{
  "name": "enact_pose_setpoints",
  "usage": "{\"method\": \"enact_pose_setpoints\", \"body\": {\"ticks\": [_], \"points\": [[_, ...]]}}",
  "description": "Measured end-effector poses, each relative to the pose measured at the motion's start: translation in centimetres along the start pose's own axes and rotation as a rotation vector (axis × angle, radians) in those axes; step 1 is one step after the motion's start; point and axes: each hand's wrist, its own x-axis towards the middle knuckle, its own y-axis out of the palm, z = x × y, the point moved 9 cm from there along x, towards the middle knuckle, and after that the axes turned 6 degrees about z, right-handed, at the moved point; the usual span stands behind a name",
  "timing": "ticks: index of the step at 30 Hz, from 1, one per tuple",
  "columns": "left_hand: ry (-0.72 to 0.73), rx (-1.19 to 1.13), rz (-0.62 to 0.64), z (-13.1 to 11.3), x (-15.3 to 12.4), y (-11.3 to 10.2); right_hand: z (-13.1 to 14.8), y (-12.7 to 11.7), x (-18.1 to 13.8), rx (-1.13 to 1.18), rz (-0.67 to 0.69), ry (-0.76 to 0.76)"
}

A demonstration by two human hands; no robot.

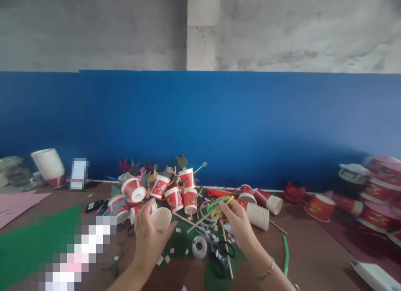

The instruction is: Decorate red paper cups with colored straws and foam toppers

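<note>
My left hand (147, 236) is curved around a white-lined paper cup (161, 219), its mouth tilted toward me. The thumb lies along the right side and the fingers are at the left. My right hand (236, 220) pinches green and yellow looped strips (217, 206), a little right of the cup; their exact kind is hard to make out. Behind both hands lies a heap of red paper cups (173, 199) with coloured strips and grey paper discs fixed to them. Below, between the hands, are black-handled scissors (219, 257) and a roll of tape (199, 246).
Nested cups (258, 216) lie right of my right hand, near a green strip (285, 255). Green paper (62, 224) and pink paper (19, 203) are on the left. Stacked cups (48, 167) stand at the far left, larger red containers (379, 199) at the right. A blue wall (200, 123) closes off the back.
</note>
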Motion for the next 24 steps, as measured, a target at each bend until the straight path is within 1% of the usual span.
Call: {"method": "enact_pose_setpoints", "body": {"ticks": [4,9,12,15,18,19,21,24], "points": [[-0.099,-0.079,0.096,1.6,-0.9,1.4,0.0,0.0,-0.1,0.004,-0.008,0.006],[-0.283,-0.286,0.062,3.7,-2.1,2.3,0.2,0.0,-0.2,0.0,-0.017,0.006],[-0.385,-0.455,0.096,4.4,-2.9,3.4,0.4,0.0,-0.3,0.003,-0.016,0.01],[-0.461,-0.627,0.164,4.3,-3.6,5.0,0.4,0.1,-0.4,0.008,-0.02,0.017],[-0.557,-0.8,0.229,3.6,-4.4,7.3,0.4,0.3,-0.6,0.01,-0.03,0.023],[-0.566,-0.845,0.239,3.3,-4.7,8.0,0.4,0.4,-0.6,0.01,-0.03,0.02],[-0.545,-0.871,0.284,2.3,-4.9,9.4,0.5,0.7,-0.7,0.012,-0.019,0.007],[-0.471,-0.841,0.326,1.2,-5.1,10.5,1.0,1.0,-0.7,0.012,0.001,-0.02]]}}
